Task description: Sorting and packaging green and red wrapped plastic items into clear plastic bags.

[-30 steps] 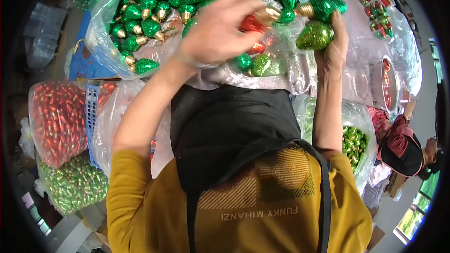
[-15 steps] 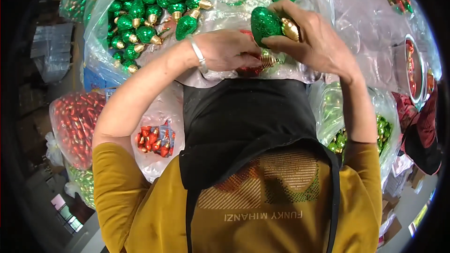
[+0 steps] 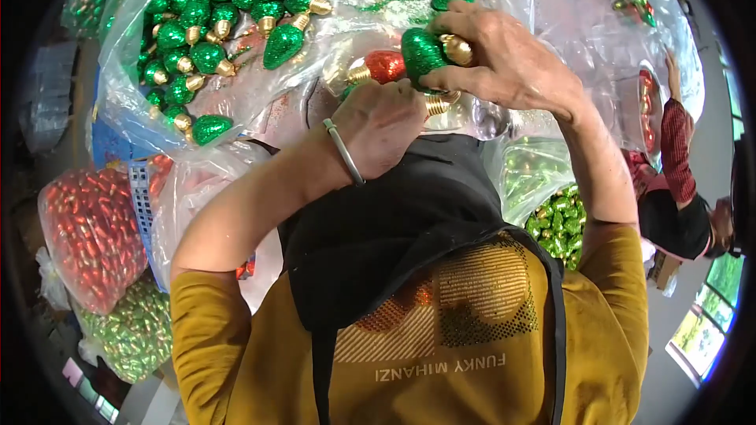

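Note:
A green glittery bulb-shaped ornament [image 3: 423, 53] with a gold screw-like cap [image 3: 457, 49] sits between the thumb and fingers of my right hand [image 3: 500, 63]. Just to its left, my left hand [image 3: 378, 122] is closed, fingertips pinched together near the green bulb; what they grip, if anything, is hidden. Beyond those fingers lies a red glittery ornament [image 3: 384, 67], its gold cap pointing left. Another gold cap [image 3: 438, 104] shows under my right thumb; the body it belongs to is covered.
Many green ornaments [image 3: 209, 57] fill a clear plastic bag [image 3: 118, 94] at the far left. Bags of red ornaments [image 3: 90, 228] and green ones [image 3: 130, 330] stand at left. More green ornaments [image 3: 557, 224] are bagged at right. Another person's sleeved arm [image 3: 677, 149] is at far right.
My left hand has drawn back toward me and curled closed, uncovering the red ornament. My right hand still holds the green ornament. The whole view has shifted, bringing the other person's arm into sight.

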A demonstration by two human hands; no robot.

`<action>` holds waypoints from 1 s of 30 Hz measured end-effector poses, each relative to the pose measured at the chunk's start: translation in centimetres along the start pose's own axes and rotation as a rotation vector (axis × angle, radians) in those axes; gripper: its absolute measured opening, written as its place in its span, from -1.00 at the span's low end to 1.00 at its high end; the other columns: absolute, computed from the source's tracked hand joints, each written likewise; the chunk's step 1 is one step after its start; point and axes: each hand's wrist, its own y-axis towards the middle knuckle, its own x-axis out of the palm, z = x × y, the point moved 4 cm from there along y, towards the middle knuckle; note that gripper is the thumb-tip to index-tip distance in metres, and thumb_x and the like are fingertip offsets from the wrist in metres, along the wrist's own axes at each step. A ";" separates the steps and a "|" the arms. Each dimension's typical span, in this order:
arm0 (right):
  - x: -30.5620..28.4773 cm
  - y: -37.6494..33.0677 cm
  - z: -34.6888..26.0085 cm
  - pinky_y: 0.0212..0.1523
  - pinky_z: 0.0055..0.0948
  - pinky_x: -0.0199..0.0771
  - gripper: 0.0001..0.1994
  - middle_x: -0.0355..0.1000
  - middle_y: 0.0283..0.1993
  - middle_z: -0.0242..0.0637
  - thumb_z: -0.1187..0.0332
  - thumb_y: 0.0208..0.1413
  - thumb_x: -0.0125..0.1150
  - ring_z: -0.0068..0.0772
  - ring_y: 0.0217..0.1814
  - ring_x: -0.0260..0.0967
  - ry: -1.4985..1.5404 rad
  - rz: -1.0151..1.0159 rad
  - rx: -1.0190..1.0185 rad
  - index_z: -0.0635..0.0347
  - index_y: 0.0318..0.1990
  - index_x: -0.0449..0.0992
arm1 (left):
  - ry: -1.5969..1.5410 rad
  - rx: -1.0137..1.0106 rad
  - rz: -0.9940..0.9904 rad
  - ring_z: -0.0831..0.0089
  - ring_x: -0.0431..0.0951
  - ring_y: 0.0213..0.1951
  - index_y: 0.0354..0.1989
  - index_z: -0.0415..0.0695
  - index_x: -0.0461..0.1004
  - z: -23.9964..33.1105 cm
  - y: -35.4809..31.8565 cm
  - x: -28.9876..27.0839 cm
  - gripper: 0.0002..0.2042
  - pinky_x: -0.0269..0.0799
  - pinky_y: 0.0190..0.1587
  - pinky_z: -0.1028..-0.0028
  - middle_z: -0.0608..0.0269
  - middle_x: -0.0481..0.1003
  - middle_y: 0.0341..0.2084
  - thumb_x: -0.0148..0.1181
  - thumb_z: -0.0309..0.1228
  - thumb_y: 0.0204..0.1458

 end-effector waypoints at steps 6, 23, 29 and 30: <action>1.4 1.6 -3.0 -0.26 -0.17 0.38 -0.67 0.36 -0.43 -0.03 0.19 -0.19 0.22 -0.01 -0.29 0.39 -0.313 -0.306 0.003 0.36 -0.47 0.41 | -0.013 0.023 0.051 0.15 0.48 -0.49 -0.41 -0.21 0.34 0.8 -0.1 0.1 -0.86 0.37 -0.43 0.28 0.12 0.42 -0.56 -0.02 -0.51 -0.22; 4.4 -0.1 -3.6 -0.28 -0.36 0.37 -0.89 0.44 -0.41 -0.27 0.39 -0.07 0.06 -0.35 -0.22 0.41 -0.884 -0.472 -0.386 0.16 -0.39 0.49 | 0.096 0.040 0.193 0.29 0.50 -0.49 -0.67 -0.14 0.46 1.0 -0.5 0.0 -0.91 0.39 -0.50 0.38 0.17 0.46 -0.66 0.05 -0.43 -0.29; 5.8 1.2 -3.7 -0.44 -0.40 0.41 -0.92 0.48 -0.42 -0.34 0.42 -0.13 0.14 -0.36 -0.36 0.49 -0.720 -0.660 -0.339 0.10 -0.44 0.54 | -0.014 0.041 0.252 0.32 0.48 -0.53 -0.71 -0.13 0.49 0.9 -0.5 0.4 -0.88 0.36 -0.53 0.40 0.20 0.46 -0.65 0.06 -0.38 -0.31; 6.1 1.5 -3.5 -0.46 -0.42 0.42 -0.93 0.50 -0.43 -0.38 0.42 -0.16 0.18 -0.38 -0.37 0.50 -0.720 -0.582 -0.351 0.06 -0.46 0.56 | -0.002 0.014 0.156 0.33 0.48 -0.51 -0.63 -0.15 0.47 1.1 -0.3 0.5 -0.89 0.35 -0.50 0.41 0.21 0.44 -0.63 0.06 -0.40 -0.28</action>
